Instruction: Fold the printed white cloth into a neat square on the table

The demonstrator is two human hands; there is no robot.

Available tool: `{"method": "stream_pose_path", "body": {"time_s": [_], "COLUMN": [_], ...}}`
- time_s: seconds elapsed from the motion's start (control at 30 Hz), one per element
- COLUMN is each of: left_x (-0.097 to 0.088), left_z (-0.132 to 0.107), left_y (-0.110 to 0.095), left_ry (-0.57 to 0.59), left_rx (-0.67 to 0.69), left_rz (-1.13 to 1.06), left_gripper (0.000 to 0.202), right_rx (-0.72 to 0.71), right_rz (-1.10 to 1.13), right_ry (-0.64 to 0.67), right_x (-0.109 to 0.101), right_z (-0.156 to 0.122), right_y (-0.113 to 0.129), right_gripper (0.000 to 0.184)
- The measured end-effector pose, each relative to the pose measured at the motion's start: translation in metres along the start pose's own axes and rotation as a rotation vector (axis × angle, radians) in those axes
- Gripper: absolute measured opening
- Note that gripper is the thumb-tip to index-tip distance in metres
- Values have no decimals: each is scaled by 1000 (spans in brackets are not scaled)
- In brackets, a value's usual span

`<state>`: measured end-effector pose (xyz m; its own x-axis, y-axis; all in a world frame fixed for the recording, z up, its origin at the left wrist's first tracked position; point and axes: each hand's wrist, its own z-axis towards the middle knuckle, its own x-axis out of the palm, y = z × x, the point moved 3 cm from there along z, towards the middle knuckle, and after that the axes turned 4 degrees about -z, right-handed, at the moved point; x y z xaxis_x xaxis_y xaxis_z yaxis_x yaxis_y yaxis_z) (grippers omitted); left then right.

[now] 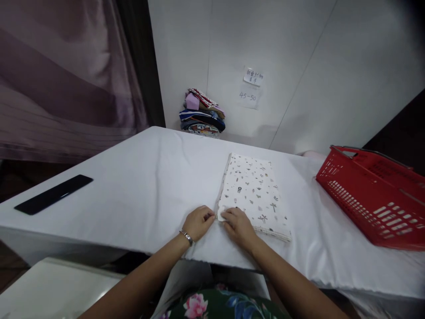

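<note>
A folded white cloth (254, 188) with small dark prints of plants and figures lies flat on the white-covered table, its layers showing along the near edge. At its near left corner my left hand (199, 221), with a metal bracelet on the wrist, has thumb and fingers pinched together on the edge. My right hand (239, 227) rests over the same corner from the right, its fingers curled and closed on the fabric. The two hands are close together but apart. The undersides of the fingers are hidden.
A red plastic basket (375, 195) stands at the table's right side. A black flat slab (55, 194) lies near the left edge. Stacked folded fabrics (202, 114) sit beyond the far edge by the wall, below paper notes (250, 88). A white surface (59, 290) is at lower left.
</note>
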<state>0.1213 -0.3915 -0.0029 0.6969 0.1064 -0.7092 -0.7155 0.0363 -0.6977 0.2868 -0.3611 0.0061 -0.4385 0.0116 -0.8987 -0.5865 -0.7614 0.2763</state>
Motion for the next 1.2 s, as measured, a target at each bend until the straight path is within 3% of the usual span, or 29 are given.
{"method": "stream_pose_path", "body": {"time_s": [0.17,0.43,0.7,0.93,1.2], "left_x": [1,5,10,12,12], "left_z": [-6,-4,-1,0,0], "left_y": [-1,-2,-6,0,-1], "left_ry": [-40,-68,-40,-38,-47], "left_rx": [49,8,3,-41,-88], "left_rz": [-57,-70,-66,-188,-301], "left_gripper": [9,12,12,10,9], "right_rx": [36,174,121,-39,-7], "right_rz": [123,326,189,-22,-36], "right_ry": [-34,-103,-170,-78,-49], "right_x": [3,2,3,16,14], "right_z": [3,9,9,1,1], "right_y": [-1,-4,2,11,15], "right_gripper": [17,16,21,24,22]}}
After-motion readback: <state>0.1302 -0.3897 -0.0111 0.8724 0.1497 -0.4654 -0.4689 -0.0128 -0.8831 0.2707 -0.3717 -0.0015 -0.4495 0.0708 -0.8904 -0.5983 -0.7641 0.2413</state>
